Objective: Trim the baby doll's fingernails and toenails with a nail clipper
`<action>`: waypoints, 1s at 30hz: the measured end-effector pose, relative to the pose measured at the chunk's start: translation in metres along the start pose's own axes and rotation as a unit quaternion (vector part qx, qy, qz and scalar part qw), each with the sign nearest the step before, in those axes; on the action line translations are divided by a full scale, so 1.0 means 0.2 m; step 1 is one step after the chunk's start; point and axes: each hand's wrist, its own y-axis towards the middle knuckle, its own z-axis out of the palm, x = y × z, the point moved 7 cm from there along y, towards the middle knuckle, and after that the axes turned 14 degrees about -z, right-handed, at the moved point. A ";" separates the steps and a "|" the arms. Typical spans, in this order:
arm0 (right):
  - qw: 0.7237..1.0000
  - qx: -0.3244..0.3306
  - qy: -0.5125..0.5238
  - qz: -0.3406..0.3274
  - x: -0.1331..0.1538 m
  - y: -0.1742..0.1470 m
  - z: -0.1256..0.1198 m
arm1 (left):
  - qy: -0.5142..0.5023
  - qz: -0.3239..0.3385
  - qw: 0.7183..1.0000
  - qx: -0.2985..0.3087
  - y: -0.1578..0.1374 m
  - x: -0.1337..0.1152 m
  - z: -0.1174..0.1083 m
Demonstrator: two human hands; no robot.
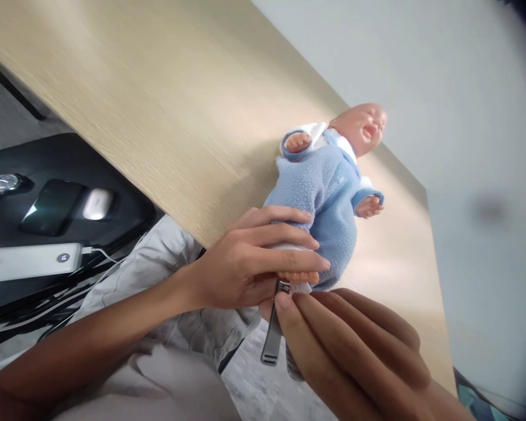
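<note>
A baby doll (322,181) in a blue fleece outfit lies on its back on the table, head pointing away to the upper right. My left hand (254,251) wraps over the doll's lower leg, its fingers closed around the leg and foot. The doll's bare toes (300,277) show just below those fingers. My right hand (355,345) pinches a metal nail clipper (272,339) between thumb and fingers. The clipper's head is close against the toes; whether its jaws touch them I cannot tell.
The wooden table (158,99) meets a pale wall (477,134). On a black chair (70,155) at left lie a watch (4,184), a phone (52,206), a white earbud case (98,203) and a white power bank (30,261) with a cable plugged in.
</note>
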 end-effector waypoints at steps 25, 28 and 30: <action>0.935 0.032 0.351 -0.033 0.09 -0.03 0.09 | 0.013 -0.068 0.988 0.141 -0.01 -0.01 -0.02; 0.880 0.021 0.474 -0.028 0.09 0.00 0.12 | 0.054 -0.099 0.964 0.240 -0.06 0.02 -0.01; 0.870 -0.011 0.493 -0.016 0.08 0.00 0.15 | 0.088 -0.106 0.954 0.265 -0.08 0.03 -0.01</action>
